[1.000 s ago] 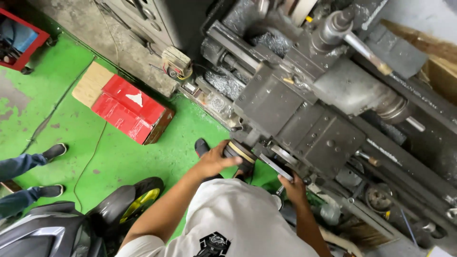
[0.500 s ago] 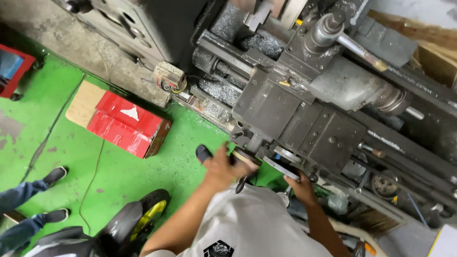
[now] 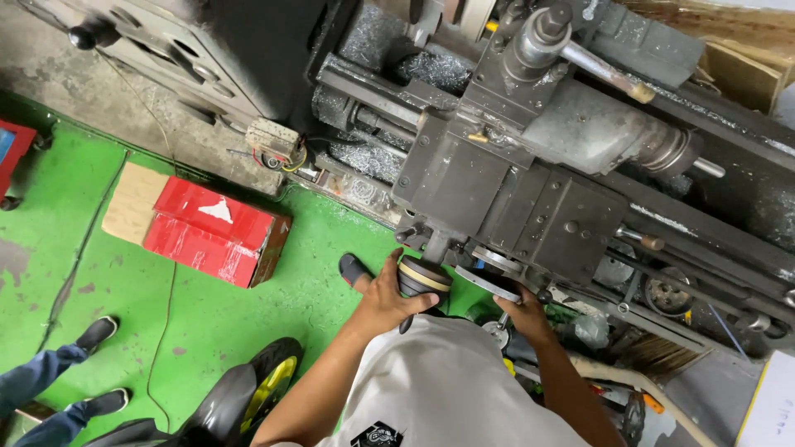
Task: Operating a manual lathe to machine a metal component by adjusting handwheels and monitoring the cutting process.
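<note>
standing over a red box [image 3: 211, 233] on the green floor [image 3: 99, 281], we close our left hand [image 3: 386, 297] around the round black handwheel [image 3: 424, 276] low on the grey lathe [image 3: 530, 182], our right hand [image 3: 522, 308] gripping the flat wheel [image 3: 489, 284] just beside it.

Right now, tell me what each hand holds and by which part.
Left hand grips the black knob around its side. Right hand holds the handwheel at its rim.

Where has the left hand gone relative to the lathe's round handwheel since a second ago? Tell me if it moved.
No. The left hand stays wrapped on the round handwheel at the lathe carriage; only the camera view shifted.
</note>
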